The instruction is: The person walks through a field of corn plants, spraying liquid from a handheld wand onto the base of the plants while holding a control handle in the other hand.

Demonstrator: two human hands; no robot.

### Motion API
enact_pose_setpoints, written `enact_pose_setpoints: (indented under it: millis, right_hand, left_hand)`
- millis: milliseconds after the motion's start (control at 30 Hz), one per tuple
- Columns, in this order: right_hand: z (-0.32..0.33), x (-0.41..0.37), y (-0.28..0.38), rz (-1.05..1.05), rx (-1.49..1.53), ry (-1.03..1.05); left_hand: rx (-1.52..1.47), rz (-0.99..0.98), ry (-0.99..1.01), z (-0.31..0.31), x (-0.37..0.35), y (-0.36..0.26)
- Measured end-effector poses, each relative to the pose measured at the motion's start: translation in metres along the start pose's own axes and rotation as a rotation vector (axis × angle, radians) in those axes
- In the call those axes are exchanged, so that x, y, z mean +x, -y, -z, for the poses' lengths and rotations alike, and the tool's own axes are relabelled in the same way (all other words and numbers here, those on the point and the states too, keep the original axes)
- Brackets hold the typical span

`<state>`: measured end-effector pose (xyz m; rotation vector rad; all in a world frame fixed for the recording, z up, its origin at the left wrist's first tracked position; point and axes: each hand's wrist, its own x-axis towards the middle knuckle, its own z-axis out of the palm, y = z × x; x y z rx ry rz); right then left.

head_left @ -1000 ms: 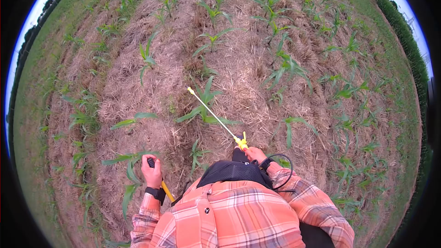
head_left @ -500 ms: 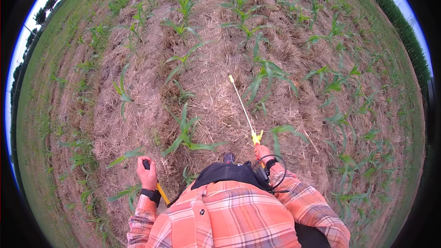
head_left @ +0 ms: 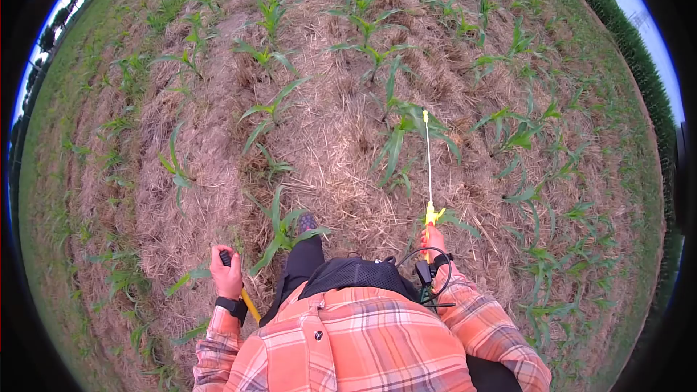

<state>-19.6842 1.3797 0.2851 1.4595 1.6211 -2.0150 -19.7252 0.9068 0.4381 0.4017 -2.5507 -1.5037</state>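
My right hand (head_left: 435, 239) is closed around the yellow handle of a spray wand (head_left: 429, 163). Its thin pale tube points ahead, and the yellow nozzle at the tip is over the leaves of a young corn plant (head_left: 398, 139). A black hose (head_left: 451, 270) loops beside my right wrist. At the lower left, my left hand (head_left: 228, 279) wraps the black grip of a yellow pump lever (head_left: 250, 305); the lever's lower end is hidden by my body. Another corn plant (head_left: 278, 231) grows just beside my shoe, between my hands.
Rows of young corn run ahead over straw-covered soil (head_left: 330, 145). My shoe (head_left: 307, 223) is on the ground left of centre. A tall green crop edge (head_left: 632, 36) borders the far right, with trees (head_left: 62, 18) at the far left.
The wand has swung to the right, its nozzle moving from the bare strip between rows to the right-hand corn row. One foot has come forward into view. Both hands keep their grips.
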Motion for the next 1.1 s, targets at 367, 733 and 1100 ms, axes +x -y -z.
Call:
enact_pose_setpoints:
  millis: [367, 733, 1100]
  right_hand:
    - [-0.109, 0.01, 0.059, 0.045, -0.15, 0.039]
    - [-0.226, -0.01, 0.115, 0.08, -0.577, 0.366]
    - [-0.271, 0.049, 0.155, -0.007, -0.481, 0.379]
  left_hand:
    - [-0.044, -0.057, 0.007, -0.008, 0.138, 0.011]
    - [-0.301, -0.045, 0.0, 0.122, 0.156, -0.076]
    - [0.232, -0.109, 0.094, -0.014, 0.273, -0.003]
